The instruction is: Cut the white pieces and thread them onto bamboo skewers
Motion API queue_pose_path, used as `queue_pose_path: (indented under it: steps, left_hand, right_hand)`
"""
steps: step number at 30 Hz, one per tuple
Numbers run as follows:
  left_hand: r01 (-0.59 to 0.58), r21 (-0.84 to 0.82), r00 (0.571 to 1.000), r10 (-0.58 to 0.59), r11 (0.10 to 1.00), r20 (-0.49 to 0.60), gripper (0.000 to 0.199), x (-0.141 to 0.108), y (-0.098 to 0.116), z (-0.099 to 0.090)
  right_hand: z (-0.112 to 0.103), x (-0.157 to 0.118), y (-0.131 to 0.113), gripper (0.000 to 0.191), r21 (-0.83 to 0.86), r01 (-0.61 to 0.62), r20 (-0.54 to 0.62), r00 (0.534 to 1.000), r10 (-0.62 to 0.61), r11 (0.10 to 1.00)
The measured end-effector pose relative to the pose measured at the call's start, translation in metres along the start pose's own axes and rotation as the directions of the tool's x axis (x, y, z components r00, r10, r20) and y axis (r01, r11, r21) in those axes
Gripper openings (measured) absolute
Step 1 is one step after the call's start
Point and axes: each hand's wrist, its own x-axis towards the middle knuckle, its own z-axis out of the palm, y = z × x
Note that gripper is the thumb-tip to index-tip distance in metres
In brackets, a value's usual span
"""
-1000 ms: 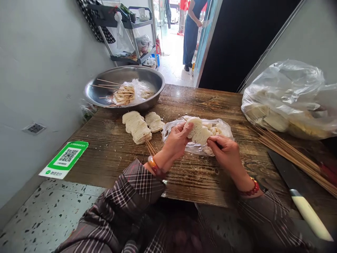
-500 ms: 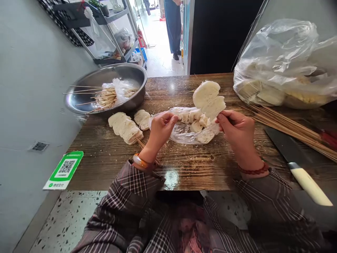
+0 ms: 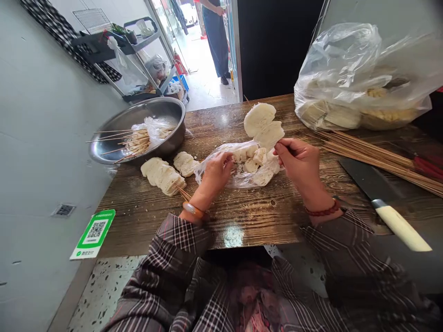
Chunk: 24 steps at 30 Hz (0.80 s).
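Note:
Pinched by my right hand (image 3: 299,161) at its lower edge is a pair of joined white bread slices (image 3: 265,124), held upright above an opened clear plastic bag (image 3: 238,182). Cut bread pieces (image 3: 252,163) lie in that bag. My left hand (image 3: 216,171) is over the bag's left side, its fingers curled downward; the fingertips and anything in them are hidden. To its left, a stack of bread slices (image 3: 162,176) on thin sticks lies on the wooden table (image 3: 242,221), beside a loose bread slice (image 3: 186,163).
A steel basin (image 3: 173,115) at back left holds skewered food and plastic. On the right are a large plastic bag (image 3: 346,78), a bundle of bamboo skewers (image 3: 374,159) and a cleaver (image 3: 398,226). A QR card (image 3: 93,233) is at left. A person (image 3: 216,41) stands in the doorway.
My left hand has lowered toward the bread pieces in the bag, its fingers now curled down instead of pinched in the air. My right hand still holds the bread slices. The view has shifted slightly.

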Motion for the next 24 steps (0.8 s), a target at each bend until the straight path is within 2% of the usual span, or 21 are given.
queue_pose_path:
  steps: [3,7,10,13,18,21,24]
  left_hand:
    - [-0.001,0.006,0.997,0.002,1.000,-0.077,0.038,0.012,-0.004,-0.002]
    - [-0.033,-0.015,0.996,0.032,0.999,-0.083,0.056,0.031,-0.004,-0.006]
    - [-0.015,0.047,0.998,0.018,0.999,-0.062,0.045,0.039,-0.004,-0.013]
    - [0.024,0.228,1.000,-0.022,0.973,-0.011,0.033,0.039,-0.004,-0.022]
    - [-0.051,0.529,0.993,-0.013,0.847,0.117,0.025,0.030,0.000,-0.029]
    - [-0.092,0.609,0.983,-0.025,0.788,0.182,0.027,0.028,0.004,-0.025]
    - [-0.081,0.610,0.978,-0.055,0.788,0.202,0.038,0.030,0.005,-0.018]
  right_hand:
    - [0.000,0.001,-0.003,0.015,-0.006,0.004,0.018,1.000,-0.004,1.000]
    - [-0.001,0.001,-0.005,0.015,-0.009,0.033,0.035,0.999,-0.033,0.999]
    - [-0.001,0.002,-0.003,0.015,0.006,0.058,0.032,0.998,-0.058,0.998]
    - [-0.001,0.002,-0.003,0.015,0.013,0.074,0.045,0.996,-0.074,0.997]
    - [-0.001,0.000,-0.006,0.015,0.013,0.094,0.047,0.994,-0.094,0.995]
    - [-0.001,0.000,-0.007,0.015,0.019,0.094,0.049,0.994,-0.095,0.995]
    - [0.000,0.000,-0.006,0.015,0.029,0.098,0.048,0.994,-0.099,0.995]
